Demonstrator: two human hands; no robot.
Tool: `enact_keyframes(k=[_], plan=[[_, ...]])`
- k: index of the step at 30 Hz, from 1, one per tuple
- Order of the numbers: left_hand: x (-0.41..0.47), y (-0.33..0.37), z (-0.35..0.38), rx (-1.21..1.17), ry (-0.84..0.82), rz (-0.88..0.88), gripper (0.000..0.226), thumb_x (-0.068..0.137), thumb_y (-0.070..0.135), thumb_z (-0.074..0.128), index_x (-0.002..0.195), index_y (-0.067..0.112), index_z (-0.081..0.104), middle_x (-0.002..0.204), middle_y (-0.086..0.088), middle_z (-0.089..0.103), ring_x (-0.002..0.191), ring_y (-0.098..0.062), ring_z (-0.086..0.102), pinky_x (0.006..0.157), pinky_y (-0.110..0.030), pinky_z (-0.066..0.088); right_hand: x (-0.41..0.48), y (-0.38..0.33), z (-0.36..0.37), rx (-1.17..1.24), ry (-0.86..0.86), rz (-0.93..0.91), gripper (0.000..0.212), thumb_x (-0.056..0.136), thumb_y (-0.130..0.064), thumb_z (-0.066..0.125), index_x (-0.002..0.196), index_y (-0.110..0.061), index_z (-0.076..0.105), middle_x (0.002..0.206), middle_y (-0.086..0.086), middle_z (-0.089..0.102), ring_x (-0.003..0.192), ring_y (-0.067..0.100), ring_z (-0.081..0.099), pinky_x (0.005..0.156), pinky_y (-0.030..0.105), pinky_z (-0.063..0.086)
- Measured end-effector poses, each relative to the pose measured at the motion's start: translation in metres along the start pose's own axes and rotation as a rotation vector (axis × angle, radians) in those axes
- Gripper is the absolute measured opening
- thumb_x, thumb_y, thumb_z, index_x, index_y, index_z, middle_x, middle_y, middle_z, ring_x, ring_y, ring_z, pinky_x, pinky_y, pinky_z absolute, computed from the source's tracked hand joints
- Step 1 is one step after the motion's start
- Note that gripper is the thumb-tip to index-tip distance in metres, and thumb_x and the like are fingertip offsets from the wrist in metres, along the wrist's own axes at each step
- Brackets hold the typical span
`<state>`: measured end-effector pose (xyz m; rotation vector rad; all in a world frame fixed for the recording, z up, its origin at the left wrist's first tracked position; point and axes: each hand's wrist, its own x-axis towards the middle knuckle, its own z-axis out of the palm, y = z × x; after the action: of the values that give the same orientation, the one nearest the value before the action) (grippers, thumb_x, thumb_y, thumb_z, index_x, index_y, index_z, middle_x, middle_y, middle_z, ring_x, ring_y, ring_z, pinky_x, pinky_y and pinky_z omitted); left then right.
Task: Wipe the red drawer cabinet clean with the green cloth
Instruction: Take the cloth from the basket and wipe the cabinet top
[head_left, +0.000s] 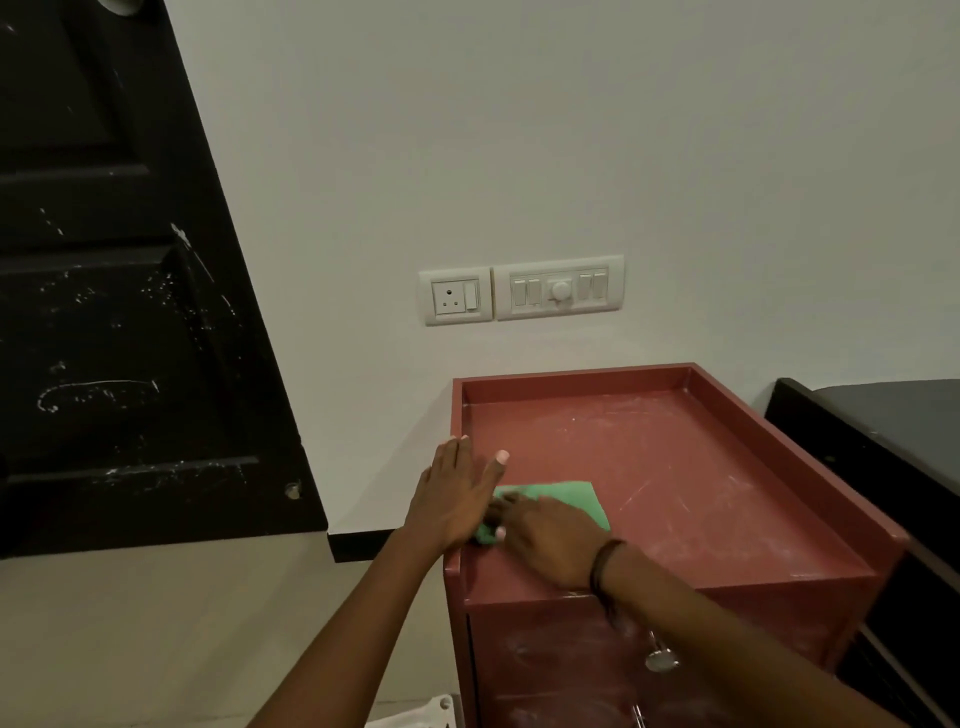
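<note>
The red drawer cabinet (691, 467) stands against the white wall, its recessed top dusty with pale streaks. A green cloth (566, 501) lies flat on the near left part of that top. My right hand (550, 540) presses down on the cloth's near left corner, fingers pointing left. My left hand (457, 493) rests flat on the cabinet's left rim, fingers together and thumb spread, holding nothing. A round metal drawer knob (661, 660) shows on the cabinet front below my right forearm.
A black door (119, 291) with white scuffs hangs open at the left. A socket and switch plate (522, 291) sits on the wall above the cabinet. Dark furniture (872, 447) stands close at the right. A white object (415, 717) lies on the floor.
</note>
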<state>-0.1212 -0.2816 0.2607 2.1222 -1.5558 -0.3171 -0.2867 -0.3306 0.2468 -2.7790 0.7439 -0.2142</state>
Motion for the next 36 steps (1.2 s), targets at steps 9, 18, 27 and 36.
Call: enact_keyframes(k=[9,18,27,36], plan=[[0.016,-0.012,0.012,0.004,0.021,-0.009,0.118,0.070,0.093,0.001,0.162,0.020,0.008,0.171,-0.001,0.010,0.157,-0.016,0.007,0.127,-0.044,0.010,0.173,0.077,-0.019,0.020,-0.032,0.164,0.039,0.104,-0.037,0.034,0.138,-0.025,0.048,0.146,0.007,0.052,0.128,0.030,0.053,0.106,0.045,0.043],[0.011,-0.006,0.009,0.025,0.036,0.018,0.104,0.083,0.086,0.010,0.162,0.019,0.016,0.169,-0.003,0.017,0.155,-0.019,0.014,0.126,-0.050,0.014,0.129,0.054,-0.008,-0.037,-0.062,0.130,0.040,0.101,-0.032,0.044,0.141,-0.025,0.048,0.149,0.003,0.047,0.135,0.026,0.046,0.110,0.049,0.037],[-0.001,0.002,0.001,0.017,0.012,-0.021,0.104,0.086,0.083,0.008,0.161,0.011,0.012,0.170,-0.010,0.011,0.157,-0.022,0.009,0.126,-0.050,0.010,-0.019,-0.013,0.022,0.025,0.000,0.023,0.045,0.104,-0.034,0.036,0.148,-0.029,0.044,0.161,-0.006,0.031,0.151,0.020,0.024,0.117,0.046,0.021],[0.001,-0.001,0.002,-0.005,0.012,-0.017,0.100,0.089,0.081,0.012,0.162,0.012,0.013,0.170,-0.009,0.010,0.157,-0.023,0.009,0.126,-0.051,0.011,-0.066,-0.026,0.034,-0.011,0.024,-0.024,0.048,0.104,-0.038,0.027,0.152,-0.039,0.028,0.163,-0.018,0.019,0.153,0.006,0.012,0.122,0.041,0.009]])
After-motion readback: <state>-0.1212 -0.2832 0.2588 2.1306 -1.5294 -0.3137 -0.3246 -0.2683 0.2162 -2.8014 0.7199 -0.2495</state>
